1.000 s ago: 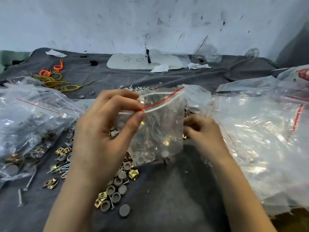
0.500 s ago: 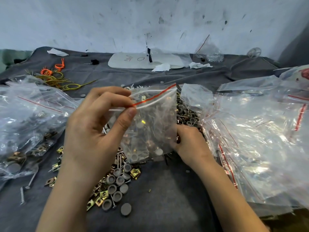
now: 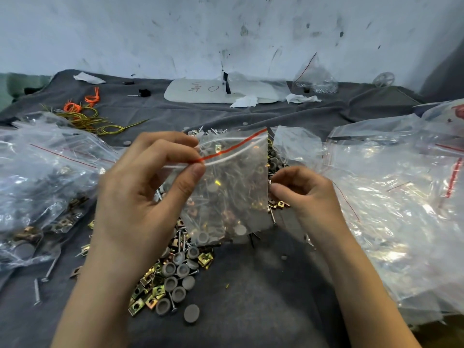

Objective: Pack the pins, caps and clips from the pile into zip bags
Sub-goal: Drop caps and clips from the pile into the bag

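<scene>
Left hand (image 3: 135,197): thumb and forefinger pinched on the top edge of a clear zip bag (image 3: 233,187), at its red strip (image 3: 233,146); bag held upright, mouth parted, a few parts in its bottom.
Right hand (image 3: 306,194): fingers curled at the bag's right edge; whether it holds anything cannot be told.
Nearer than the bag: grey cloth (image 3: 251,310) with the pile (image 3: 173,277) running under and behind the bag; round grey caps (image 3: 192,313), gold clips (image 3: 136,306).
Near left of the bag: loose pins (image 3: 37,290).
Left of the bag: filled bags (image 3: 45,177), heaped.
Right of the bag: empty bags (image 3: 391,209), heaped.
Beyond the bag, left: orange and yellow ties (image 3: 88,116).
Beyond the bag, centre: white board (image 3: 200,92), lying flat.
Beyond the bag, right: small bag (image 3: 315,76), standing by the wall (image 3: 175,33).
</scene>
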### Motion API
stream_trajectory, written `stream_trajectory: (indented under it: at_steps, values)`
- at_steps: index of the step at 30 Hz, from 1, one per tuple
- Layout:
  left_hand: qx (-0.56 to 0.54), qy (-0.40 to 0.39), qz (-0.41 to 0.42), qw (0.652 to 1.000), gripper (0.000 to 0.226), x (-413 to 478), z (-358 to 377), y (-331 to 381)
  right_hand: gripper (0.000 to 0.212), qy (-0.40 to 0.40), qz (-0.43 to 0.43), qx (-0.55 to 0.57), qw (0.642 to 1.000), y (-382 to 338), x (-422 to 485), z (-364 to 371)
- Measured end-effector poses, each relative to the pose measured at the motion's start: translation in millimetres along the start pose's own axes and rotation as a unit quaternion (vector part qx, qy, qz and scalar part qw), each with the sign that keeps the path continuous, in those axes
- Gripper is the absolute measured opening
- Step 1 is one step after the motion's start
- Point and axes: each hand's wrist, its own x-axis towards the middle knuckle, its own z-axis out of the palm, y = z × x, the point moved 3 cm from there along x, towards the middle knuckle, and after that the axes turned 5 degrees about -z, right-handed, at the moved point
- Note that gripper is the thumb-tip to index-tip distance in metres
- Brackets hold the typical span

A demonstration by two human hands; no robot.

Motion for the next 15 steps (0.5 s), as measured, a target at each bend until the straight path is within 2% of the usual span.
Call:
stream_trajectory:
  at_steps: [5, 15]
  values:
    - [0.014, -0.006, -0.004, 1.000, 0.005, -0.6, 1.5, 0.3, 0.018, -0.009, -0.015, 0.139, 0.990, -16.1, -1.4, -2.2]
    - [0.023, -0.014, -0.011, 1.000, 0.007, -0.4, 3.7, 4.8, 0.018, -0.019, -0.031, 0.147, 0.989, -22.8, -1.7, -2.5]
